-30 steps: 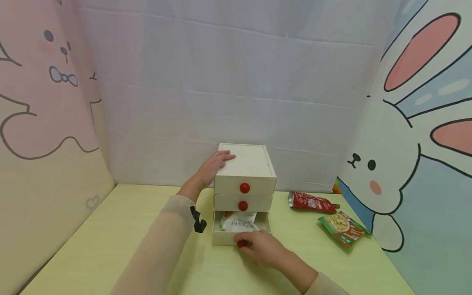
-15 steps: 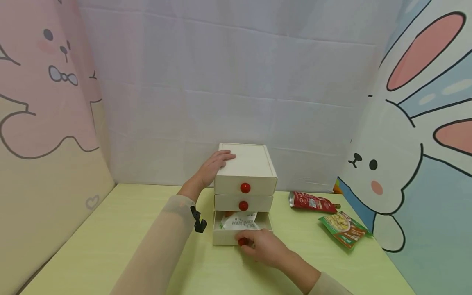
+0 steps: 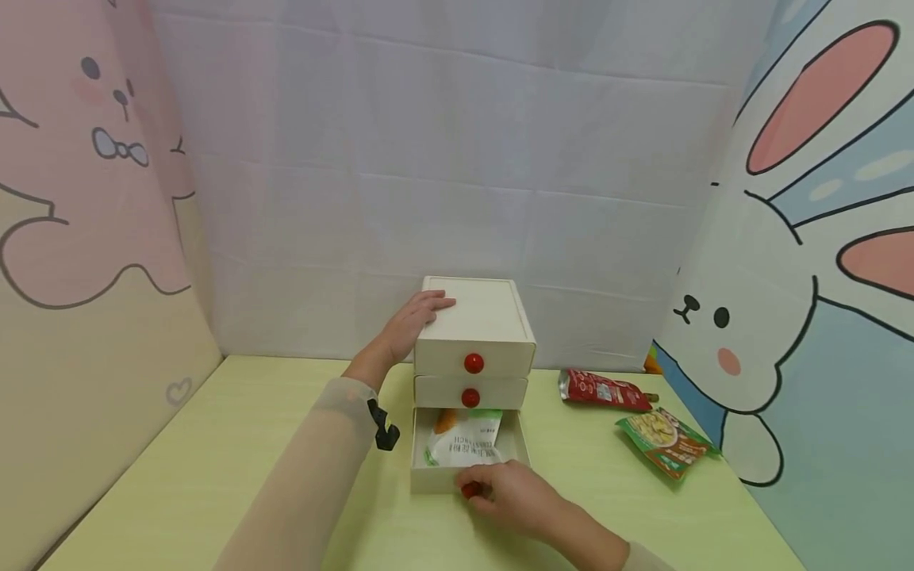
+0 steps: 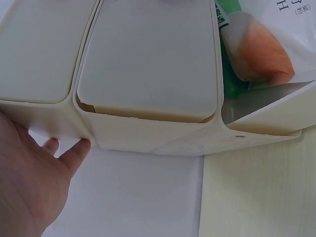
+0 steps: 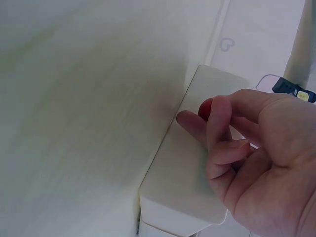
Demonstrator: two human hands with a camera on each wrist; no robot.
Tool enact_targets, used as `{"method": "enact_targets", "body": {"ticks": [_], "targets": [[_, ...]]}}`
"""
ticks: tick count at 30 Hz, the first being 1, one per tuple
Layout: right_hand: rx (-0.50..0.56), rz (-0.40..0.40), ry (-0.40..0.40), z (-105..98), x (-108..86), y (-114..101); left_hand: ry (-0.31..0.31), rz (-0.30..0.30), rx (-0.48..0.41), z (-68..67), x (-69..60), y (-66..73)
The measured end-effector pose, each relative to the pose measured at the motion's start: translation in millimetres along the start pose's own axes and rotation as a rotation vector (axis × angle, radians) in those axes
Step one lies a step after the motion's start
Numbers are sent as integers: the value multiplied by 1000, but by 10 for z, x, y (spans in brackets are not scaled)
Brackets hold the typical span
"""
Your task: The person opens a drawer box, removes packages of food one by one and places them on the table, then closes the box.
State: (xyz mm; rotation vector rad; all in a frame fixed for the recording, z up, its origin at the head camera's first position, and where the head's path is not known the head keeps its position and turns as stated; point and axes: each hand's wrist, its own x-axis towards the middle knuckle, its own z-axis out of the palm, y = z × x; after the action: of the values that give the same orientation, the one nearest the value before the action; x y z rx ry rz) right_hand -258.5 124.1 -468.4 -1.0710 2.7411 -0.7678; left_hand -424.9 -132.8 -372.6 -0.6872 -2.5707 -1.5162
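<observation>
A white drawer cabinet [image 3: 480,313] with red round knobs stands on the table. My left hand [image 3: 414,321] rests on the cabinet's top left edge, fingers spread over it; the left wrist view shows this hand [image 4: 37,177] against the cabinet's side. The bottom drawer [image 3: 432,480] is pulled out, and a white cornstarch packet [image 3: 466,440] with green and orange print lies in it. My right hand [image 3: 510,496] pinches that drawer's red knob [image 3: 471,490]. In the right wrist view the knob [image 5: 205,108] is mostly hidden by the fingers of the right hand [image 5: 252,153].
To the right of the cabinet lie a red pouch [image 3: 603,391] and a green and brown food packet [image 3: 666,444] on the pale yellow table [image 3: 286,444]. A white cloth [image 3: 443,159] hangs behind, and printed panels stand at both sides.
The right hand has drawn the bottom drawer a little further out toward me, so more of the cornstarch packet shows. The left hand has stayed in place on the cabinet.
</observation>
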Motion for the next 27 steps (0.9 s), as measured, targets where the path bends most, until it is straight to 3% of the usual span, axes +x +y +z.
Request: {"method": "enact_targets", "body": {"ticks": [14,21,27], "targets": [[77,35,-85,-4,-228,-141,2,10,-21,12,-22,24],[76,51,-111,10,-269,-183,-1,10,-9,3,-28,31],[134,88,-181,4,-276,-178,0,16,-2,14,-16,12]]}}
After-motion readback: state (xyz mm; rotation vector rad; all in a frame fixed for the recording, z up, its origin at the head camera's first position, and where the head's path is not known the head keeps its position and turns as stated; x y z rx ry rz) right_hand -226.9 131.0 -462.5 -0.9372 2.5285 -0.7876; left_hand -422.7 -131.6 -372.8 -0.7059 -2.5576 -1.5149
